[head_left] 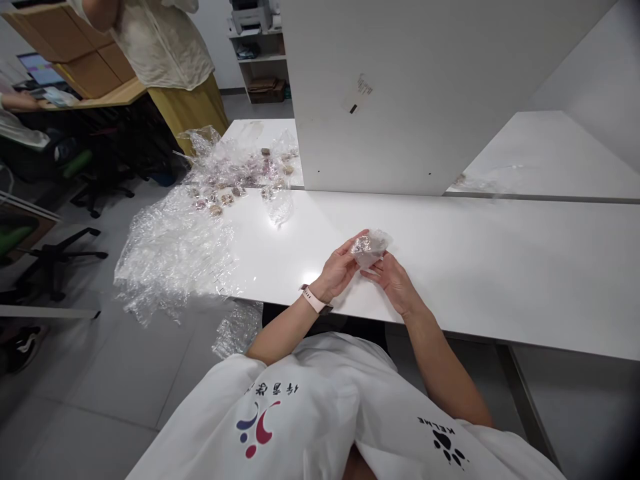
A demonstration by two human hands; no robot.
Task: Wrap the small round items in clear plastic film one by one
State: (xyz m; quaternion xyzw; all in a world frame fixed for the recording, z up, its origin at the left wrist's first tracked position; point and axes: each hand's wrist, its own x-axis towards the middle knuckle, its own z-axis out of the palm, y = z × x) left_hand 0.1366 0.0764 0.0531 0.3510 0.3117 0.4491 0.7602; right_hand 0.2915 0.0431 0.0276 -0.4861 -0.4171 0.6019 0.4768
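Just above the white table (500,267), a small bundle of clear bubble wrap (371,249) is held between my two hands. My left hand (341,270), with a pale pink watch strap (314,300) at the wrist, grips its left side. The fingers of my right hand (393,279) close on its lower right side. Something brownish shows dimly through the wrap, but I cannot make out what it is. To the left lies a large heap of clear bubble wrap (175,247), partly hanging over the table's edge.
Several small wrapped brown and purplish items (240,173) lie at the back left of the table. An upright white panel (390,100) rises behind it. A person in yellow trousers (193,110) stands at the far left, near cardboard boxes (95,70) and a desk.
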